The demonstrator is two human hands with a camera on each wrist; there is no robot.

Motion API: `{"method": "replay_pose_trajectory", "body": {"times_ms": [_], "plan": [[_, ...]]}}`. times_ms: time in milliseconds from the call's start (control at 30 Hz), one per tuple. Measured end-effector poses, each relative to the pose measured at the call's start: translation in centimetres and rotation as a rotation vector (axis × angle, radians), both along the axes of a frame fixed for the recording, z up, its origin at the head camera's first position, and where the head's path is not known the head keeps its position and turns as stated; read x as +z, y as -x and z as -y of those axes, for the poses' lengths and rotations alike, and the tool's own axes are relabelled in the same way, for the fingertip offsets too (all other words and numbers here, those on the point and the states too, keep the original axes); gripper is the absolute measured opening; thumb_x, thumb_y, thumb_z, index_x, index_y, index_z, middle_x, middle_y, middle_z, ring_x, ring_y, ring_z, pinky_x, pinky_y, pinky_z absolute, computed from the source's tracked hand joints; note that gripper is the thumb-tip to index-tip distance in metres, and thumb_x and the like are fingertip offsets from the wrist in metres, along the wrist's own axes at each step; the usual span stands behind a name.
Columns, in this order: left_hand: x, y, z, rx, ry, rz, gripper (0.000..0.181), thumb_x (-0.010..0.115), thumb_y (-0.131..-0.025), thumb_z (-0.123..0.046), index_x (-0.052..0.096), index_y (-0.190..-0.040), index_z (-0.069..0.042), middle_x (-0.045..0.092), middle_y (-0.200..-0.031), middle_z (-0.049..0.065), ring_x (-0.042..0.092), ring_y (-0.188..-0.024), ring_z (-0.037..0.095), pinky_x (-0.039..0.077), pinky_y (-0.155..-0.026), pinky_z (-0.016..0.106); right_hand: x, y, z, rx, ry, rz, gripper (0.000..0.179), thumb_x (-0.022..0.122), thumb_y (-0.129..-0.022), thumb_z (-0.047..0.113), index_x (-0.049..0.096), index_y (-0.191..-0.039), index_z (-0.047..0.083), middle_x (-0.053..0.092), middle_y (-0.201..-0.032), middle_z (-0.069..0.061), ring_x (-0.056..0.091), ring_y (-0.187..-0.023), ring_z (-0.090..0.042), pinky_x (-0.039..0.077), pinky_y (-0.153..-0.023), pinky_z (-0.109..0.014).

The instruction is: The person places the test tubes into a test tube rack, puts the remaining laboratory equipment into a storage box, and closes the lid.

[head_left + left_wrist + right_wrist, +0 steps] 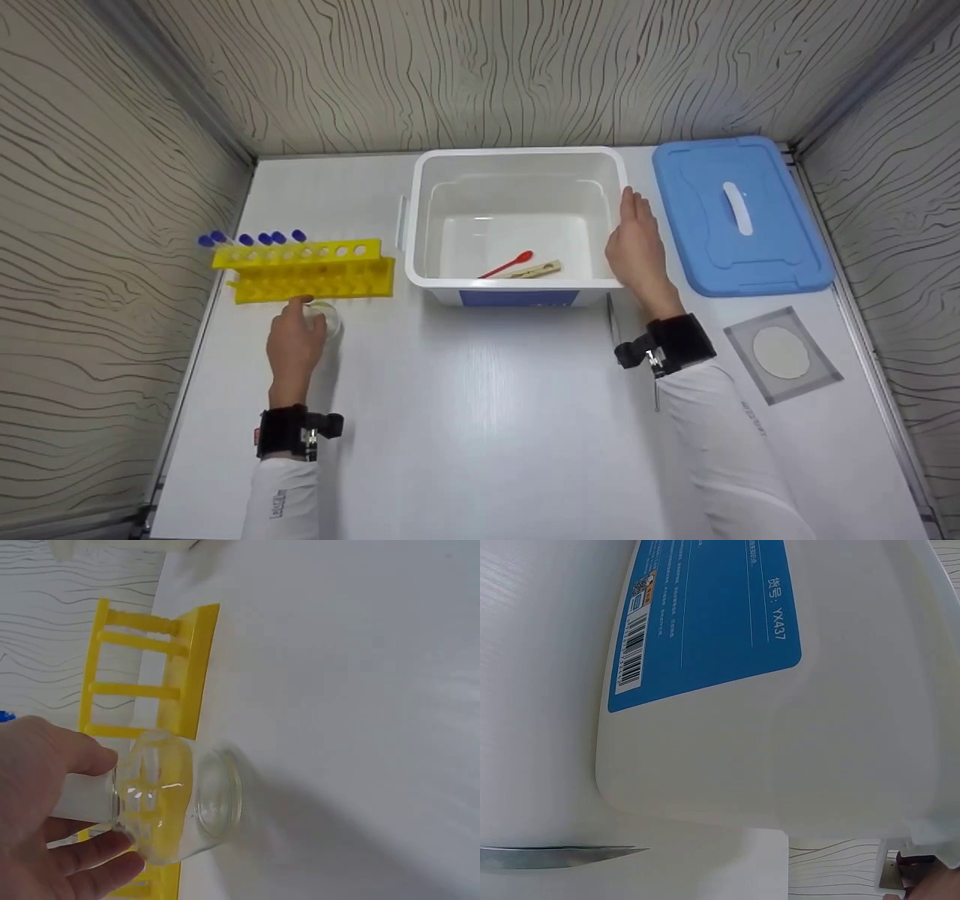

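Observation:
In the left wrist view, my left hand (52, 795) pinches the white top of a clear glass bottle (161, 795) between thumb and fingers. The bottle (328, 321) stands just in front of a yellow test tube rack (315, 287), partly hidden by the hand in the head view. My right hand (637, 244) rests with straight fingers along the right side of a white plastic bin (517, 283). Inside the bin lie a red spoon (511, 262) and a wooden clamp (536, 270). A blue label (712, 622) covers part of the bin's front.
Several blue-capped tubes (278, 238) stand in the rack. A blue lid (750, 255) with a white handle lies right of the bin, a wire gauze (750, 337) in front of it. A pointed metal tool (562, 856) lies near the bin's front right corner.

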State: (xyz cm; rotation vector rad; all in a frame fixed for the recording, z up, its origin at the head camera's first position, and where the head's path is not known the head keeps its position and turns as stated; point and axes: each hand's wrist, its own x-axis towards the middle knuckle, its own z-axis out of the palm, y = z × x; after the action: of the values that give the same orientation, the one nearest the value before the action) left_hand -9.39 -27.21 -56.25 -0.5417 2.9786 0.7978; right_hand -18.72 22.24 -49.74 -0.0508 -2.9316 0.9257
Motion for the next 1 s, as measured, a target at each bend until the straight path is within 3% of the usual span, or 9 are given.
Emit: {"method": "replay_pose_trajectory", "body": {"times_ms": [167,333,600,1000], "plan": [[-0.1,0.4,-1.5,-0.061,-0.004,0.005,0.042,0.058,-0.096,-0.022,0.055,-0.134,-0.006,0.067,-0.121,0.022,0.061,-0.106,0.041,0.049,-0.084,0.051,0.1,0.0,-0.1,0.002,0.001,-0.005,0.059,0.034,-0.097,-0.001,0.019,-0.153,-0.012,0.025,-0.154,-0.040,0.024,-0.145,-0.055,0.024,-0.118,-0.065],[-0.3,0.7,-2.7,-0.082,-0.023,0.021,0.042,0.060,-0.095,-0.024,0.055,-0.134,-0.008,0.067,-0.120,0.018,0.061,-0.106,0.037,0.049,-0.086,0.048,0.1,0.1,-0.1,0.004,-0.001,0.001,0.059,0.034,-0.097,-0.001,0.018,-0.153,-0.011,0.024,-0.154,-0.040,0.024,-0.145,-0.055,0.025,-0.117,-0.066],[-0.4,0.6,-3.6,-0.067,-0.082,0.080,0.044,0.063,-0.095,-0.026,0.053,-0.136,-0.012,0.064,-0.124,0.017,0.057,-0.109,0.033,0.048,-0.097,0.048,0.0,0.0,0.1,0.007,0.009,-0.003,0.059,0.033,-0.097,-0.001,0.018,-0.153,-0.011,0.024,-0.154,-0.040,0.022,-0.146,-0.055,0.023,-0.118,-0.065],[-0.8,0.6,-3.0,-0.033,-0.202,0.113,0.049,0.063,-0.095,-0.029,0.051,-0.138,-0.009,0.058,-0.134,0.020,0.052,-0.124,0.036,0.042,-0.107,0.052,-0.1,0.0,0.0,0.008,0.014,-0.012,0.059,0.034,-0.097,-0.002,0.019,-0.153,-0.011,0.025,-0.154,-0.040,0.024,-0.145,-0.056,0.025,-0.117,-0.067]]}}
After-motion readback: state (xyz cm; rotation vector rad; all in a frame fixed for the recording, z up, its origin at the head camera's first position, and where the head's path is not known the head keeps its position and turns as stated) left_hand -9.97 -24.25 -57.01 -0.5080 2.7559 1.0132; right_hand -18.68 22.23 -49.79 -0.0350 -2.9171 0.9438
